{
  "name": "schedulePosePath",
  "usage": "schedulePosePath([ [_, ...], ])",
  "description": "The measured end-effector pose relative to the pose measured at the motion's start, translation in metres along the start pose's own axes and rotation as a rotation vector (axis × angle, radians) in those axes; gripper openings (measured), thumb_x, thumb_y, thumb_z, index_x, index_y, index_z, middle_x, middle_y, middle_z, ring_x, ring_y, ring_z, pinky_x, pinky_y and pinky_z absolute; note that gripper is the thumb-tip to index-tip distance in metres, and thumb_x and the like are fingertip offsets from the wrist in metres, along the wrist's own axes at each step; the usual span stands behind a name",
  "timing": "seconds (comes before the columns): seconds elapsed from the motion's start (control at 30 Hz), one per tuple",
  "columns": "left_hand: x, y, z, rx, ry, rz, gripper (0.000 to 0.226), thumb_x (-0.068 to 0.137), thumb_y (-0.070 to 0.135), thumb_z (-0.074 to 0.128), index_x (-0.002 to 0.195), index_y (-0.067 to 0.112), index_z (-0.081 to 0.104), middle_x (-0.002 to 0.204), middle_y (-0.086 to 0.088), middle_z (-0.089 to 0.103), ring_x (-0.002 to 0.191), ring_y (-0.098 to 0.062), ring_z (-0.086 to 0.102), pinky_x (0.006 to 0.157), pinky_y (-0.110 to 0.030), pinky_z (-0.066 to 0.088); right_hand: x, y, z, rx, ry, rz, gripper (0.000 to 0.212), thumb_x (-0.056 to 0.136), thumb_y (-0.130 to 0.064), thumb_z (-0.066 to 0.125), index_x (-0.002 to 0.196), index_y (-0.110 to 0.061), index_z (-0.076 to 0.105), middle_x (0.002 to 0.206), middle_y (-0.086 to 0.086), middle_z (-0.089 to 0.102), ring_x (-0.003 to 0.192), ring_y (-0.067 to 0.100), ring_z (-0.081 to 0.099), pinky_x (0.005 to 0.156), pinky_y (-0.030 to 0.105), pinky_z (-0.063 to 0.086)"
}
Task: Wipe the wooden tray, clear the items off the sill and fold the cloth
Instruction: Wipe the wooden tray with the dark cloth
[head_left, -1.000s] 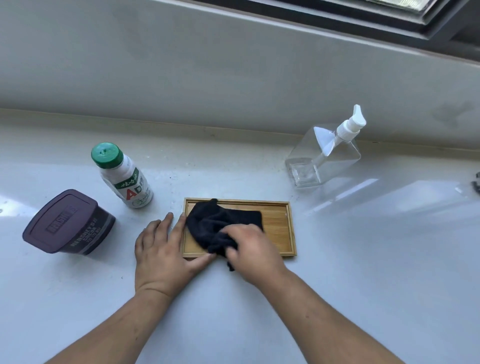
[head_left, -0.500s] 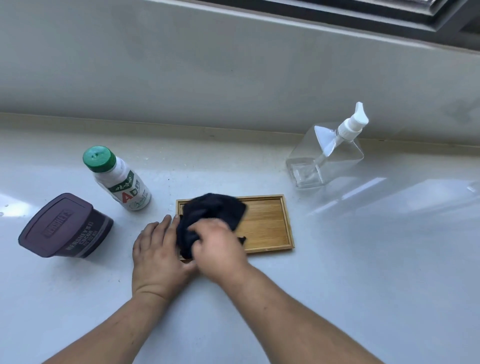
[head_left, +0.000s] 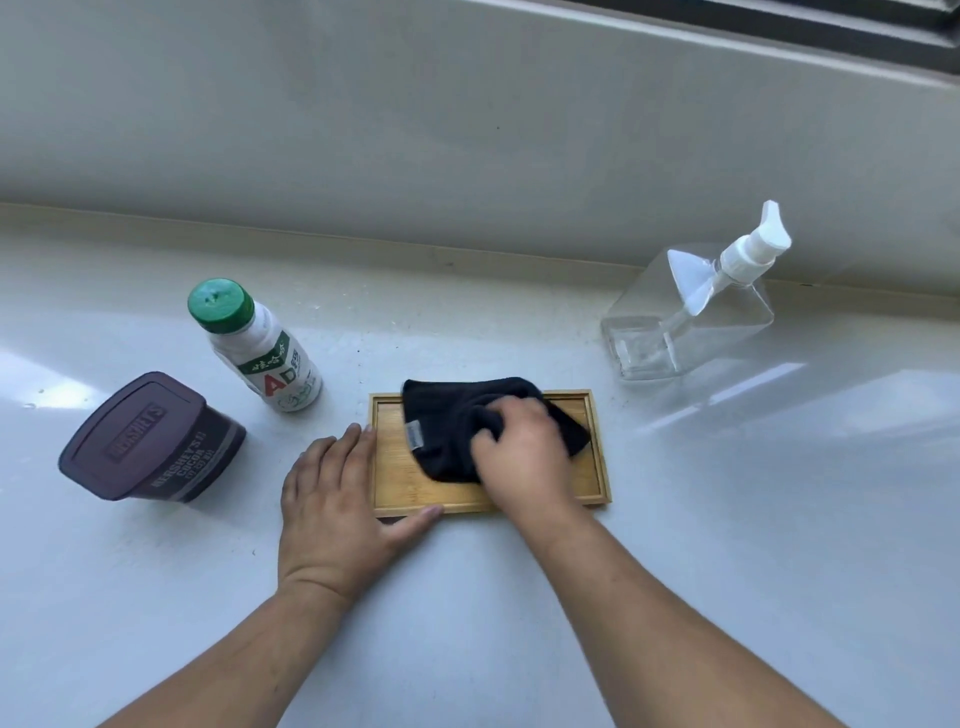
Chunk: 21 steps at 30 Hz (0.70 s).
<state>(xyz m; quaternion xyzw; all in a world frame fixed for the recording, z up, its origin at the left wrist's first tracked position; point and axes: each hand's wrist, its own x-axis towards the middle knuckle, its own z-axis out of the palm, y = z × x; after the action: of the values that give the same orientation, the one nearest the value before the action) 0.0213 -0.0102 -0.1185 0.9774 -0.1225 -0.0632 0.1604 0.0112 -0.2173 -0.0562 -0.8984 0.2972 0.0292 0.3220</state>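
Note:
A small wooden tray (head_left: 395, 483) lies flat on the white sill in the middle of the view. A black cloth (head_left: 447, 421) is spread over the tray's middle and far side. My right hand (head_left: 524, 457) presses down on the cloth with the fingers bunched into it. My left hand (head_left: 337, 499) lies flat on the sill against the tray's left end, thumb along its near edge. A white bottle with a green cap (head_left: 254, 348) and a dark brown cocoa tub (head_left: 150, 447) stand to the left. A clear pump bottle (head_left: 691, 312) stands at the right back.
The white sill (head_left: 727, 519) stretches wide to the right and towards me. A grey wall (head_left: 467, 130) rises behind the items, with a dark window frame (head_left: 883, 31) at the top right.
My right hand has swept the cloth from the tray's left end to its middle and right part. My left hand stays braced at the tray's left end.

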Motion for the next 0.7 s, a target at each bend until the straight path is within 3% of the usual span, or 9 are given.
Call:
schedulePosePath([
  [0.1, -0.001, -0.002, 0.003, -0.035, 0.053, 0.02, 0.096, 0.07, 0.068, 0.054, 0.146, 0.009, 0.051, 0.149, -0.012, 0.058, 0.142, -0.036, 0.041, 0.119, -0.054, 0.028, -0.028, -0.046, 0.04, 0.073, -0.185, -0.24, 0.038, 0.088, -0.033, 0.066, 0.122, -0.016, 0.07, 0.12, 0.012, 0.069, 0.114, 0.033, 0.061, 0.101, 0.041, 0.05],
  [0.2, -0.001, -0.002, 0.006, -0.042, 0.074, 0.007, 0.083, 0.075, 0.055, 0.046, 0.146, 0.01, 0.047, 0.148, -0.013, 0.057, 0.143, -0.034, 0.037, 0.119, -0.056, 0.029, -0.046, -0.052, 0.049, -0.015, -0.208, -0.309, 0.049, 0.09, -0.043, 0.063, 0.133, -0.019, 0.061, 0.125, 0.01, 0.064, 0.114, 0.033, 0.057, 0.099, 0.045, 0.05],
  [0.33, 0.0, -0.002, 0.005, -0.045, 0.046, -0.002, 0.111, 0.062, 0.084, 0.06, 0.149, 0.016, 0.05, 0.153, -0.005, 0.055, 0.145, -0.031, 0.037, 0.121, -0.047, 0.02, -0.033, -0.005, 0.014, -0.174, -0.187, -0.283, 0.032, 0.09, -0.037, 0.062, 0.117, -0.021, 0.068, 0.114, 0.007, 0.066, 0.11, 0.032, 0.06, 0.089, 0.045, 0.054],
  [0.43, 0.0, -0.002, 0.002, -0.009, 0.021, -0.003, 0.121, 0.062, 0.1, 0.052, 0.152, 0.021, 0.046, 0.156, -0.001, 0.052, 0.147, -0.028, 0.035, 0.122, -0.044, 0.017, -0.022, 0.043, -0.029, -0.265, -0.143, -0.124, 0.03, 0.092, -0.029, 0.062, 0.12, -0.021, 0.069, 0.116, 0.005, 0.064, 0.111, 0.029, 0.059, 0.087, 0.04, 0.054],
  [0.53, 0.0, -0.001, 0.0, -0.001, -0.001, -0.009, 0.121, 0.063, 0.104, 0.043, 0.152, 0.022, 0.046, 0.156, -0.001, 0.052, 0.147, -0.028, 0.035, 0.121, -0.046, 0.018, -0.02, 0.055, -0.063, -0.311, -0.111, 0.021, 0.026, 0.091, -0.019, 0.06, 0.116, -0.019, 0.067, 0.113, 0.003, 0.063, 0.106, 0.027, 0.06, 0.081, 0.039, 0.055],
  [0.63, -0.001, 0.0, -0.004, -0.01, -0.026, -0.008, 0.12, 0.064, 0.104, 0.042, 0.152, 0.022, 0.046, 0.155, -0.002, 0.052, 0.146, -0.029, 0.036, 0.12, -0.047, 0.02, -0.048, 0.033, -0.071, -0.279, -0.086, -0.129, 0.015, 0.081, -0.026, 0.059, 0.096, -0.028, 0.06, 0.1, -0.009, 0.059, 0.093, 0.017, 0.056, 0.067, 0.037, 0.053],
  [0.7, 0.0, 0.001, -0.005, -0.022, -0.03, -0.008, 0.121, 0.063, 0.104, 0.04, 0.151, 0.021, 0.046, 0.154, -0.003, 0.053, 0.145, -0.029, 0.037, 0.119, -0.048, 0.021, -0.084, 0.021, -0.066, -0.251, -0.16, -0.26, 0.014, 0.076, -0.034, 0.053, 0.089, -0.034, 0.05, 0.093, -0.014, 0.054, 0.084, 0.01, 0.052, 0.059, 0.028, 0.045],
])
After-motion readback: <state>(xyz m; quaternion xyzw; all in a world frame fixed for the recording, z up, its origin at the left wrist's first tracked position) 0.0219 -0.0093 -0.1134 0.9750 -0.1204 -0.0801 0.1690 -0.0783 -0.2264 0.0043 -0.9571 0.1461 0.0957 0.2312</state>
